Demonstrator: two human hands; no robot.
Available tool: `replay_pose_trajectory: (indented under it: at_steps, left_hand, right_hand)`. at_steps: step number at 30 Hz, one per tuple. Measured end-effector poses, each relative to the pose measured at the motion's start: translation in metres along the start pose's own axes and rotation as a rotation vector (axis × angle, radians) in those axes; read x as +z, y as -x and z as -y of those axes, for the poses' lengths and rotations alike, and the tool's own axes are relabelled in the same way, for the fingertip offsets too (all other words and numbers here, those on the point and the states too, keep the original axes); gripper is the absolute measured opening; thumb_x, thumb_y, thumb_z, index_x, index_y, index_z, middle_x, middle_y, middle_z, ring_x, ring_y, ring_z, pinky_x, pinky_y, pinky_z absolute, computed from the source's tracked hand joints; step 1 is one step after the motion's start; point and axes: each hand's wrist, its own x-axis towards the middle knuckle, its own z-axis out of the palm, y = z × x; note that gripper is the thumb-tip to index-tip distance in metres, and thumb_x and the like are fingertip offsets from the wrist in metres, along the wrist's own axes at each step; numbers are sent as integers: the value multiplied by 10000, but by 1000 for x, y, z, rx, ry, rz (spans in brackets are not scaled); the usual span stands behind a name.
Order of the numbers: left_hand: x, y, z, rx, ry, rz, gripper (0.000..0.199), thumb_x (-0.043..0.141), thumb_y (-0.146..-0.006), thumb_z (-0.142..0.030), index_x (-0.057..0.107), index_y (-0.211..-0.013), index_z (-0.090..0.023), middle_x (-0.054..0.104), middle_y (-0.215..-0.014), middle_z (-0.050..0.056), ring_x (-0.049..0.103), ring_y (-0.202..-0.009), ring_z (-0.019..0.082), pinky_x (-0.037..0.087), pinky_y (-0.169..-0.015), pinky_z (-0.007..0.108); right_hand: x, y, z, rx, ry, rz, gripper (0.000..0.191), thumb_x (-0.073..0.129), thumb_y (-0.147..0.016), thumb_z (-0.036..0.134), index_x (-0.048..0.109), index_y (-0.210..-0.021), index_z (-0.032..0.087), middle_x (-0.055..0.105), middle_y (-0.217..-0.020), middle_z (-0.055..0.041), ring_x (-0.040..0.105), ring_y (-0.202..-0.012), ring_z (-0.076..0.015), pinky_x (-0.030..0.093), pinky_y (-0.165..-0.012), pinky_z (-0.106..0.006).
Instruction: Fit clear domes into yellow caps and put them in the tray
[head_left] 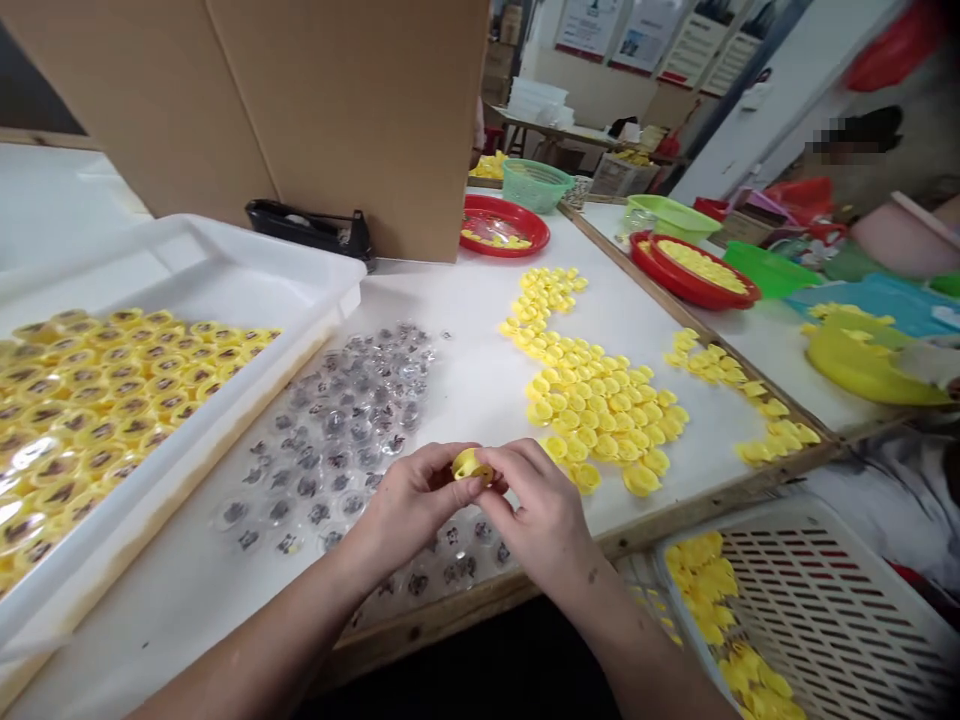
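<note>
My left hand (pixel 409 505) and right hand (pixel 536 510) pinched a yellow plastic cap (pixel 472 466) firmly between the fingertips, fingers curled close, steady just above the clear plastic blisters (pixel 337 430).

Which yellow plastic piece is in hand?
The round yellow plastic piece pinched between the left hand and right hand; all other yellow pieces lie on the white table or in containers like the white tray.

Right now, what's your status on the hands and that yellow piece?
Left hand, right hand both pinching a yellow plastic cap. Clear plastic domes beneath the left hand; loose yellow caps to the right.
</note>
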Motion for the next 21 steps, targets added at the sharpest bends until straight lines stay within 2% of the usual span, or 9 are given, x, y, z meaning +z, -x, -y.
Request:
replay_pose_trajectory:
  at_steps: [4,7,11,15,19,21]
  left_hand:
    - [0,1,2,12,-74,-7,286,622,-797,-374,586,-983,-160,634,-869,51,570,-764,162,450,-665,263]
    - [1,3,3,6,-141,-11,270,622,-790,-352,569,-970,-158,638,-851,46,572,-741,156,446,-638,250]
    - [5,4,-3,-6,-320,-57,172,592,-786,-275,592,-919,-166,636,-815,25,567,-712,146,430,-630,239]
    - [12,6,-6,-48,-446,-118,91,571,-751,-196,614,-824,-164,609,-704,1,531,-636,129,380,-572,223]
    - [16,6,-4,-74,-358,-150,144,554,-708,-137,631,-828,-162,621,-693,0,541,-629,125,373,-553,211]
    - [7,3,-11,-52,-303,-146,153,574,-706,-156,641,-844,-161,629,-699,4,549,-637,127,380,-554,208]
  right_hand:
    - [2,7,-8,318,-364,27,283,662,-756,197,593,-1028,230,576,-971,-26,584,-786,-130,509,-673,-237]
    - [4,10,-11,490,-617,87,237,648,-776,257,593,-1002,207,623,-925,-14,596,-804,-133,501,-699,-233]
    - [9,15,-11,528,-698,89,148,634,-782,281,608,-883,176,631,-803,-2,583,-740,-132,478,-667,-221]
    - [14,19,-16,561,-671,84,209,612,-793,370,615,-868,175,623,-771,-10,571,-707,-137,468,-634,-208]
    - [17,16,-23,615,-655,116,332,639,-740,482,624,-885,183,634,-765,-22,570,-659,-149,478,-590,-204]
    - [19,16,-21,626,-660,78,409,646,-709,529,614,-954,203,638,-743,-19,588,-665,-161,489,-584,-201]
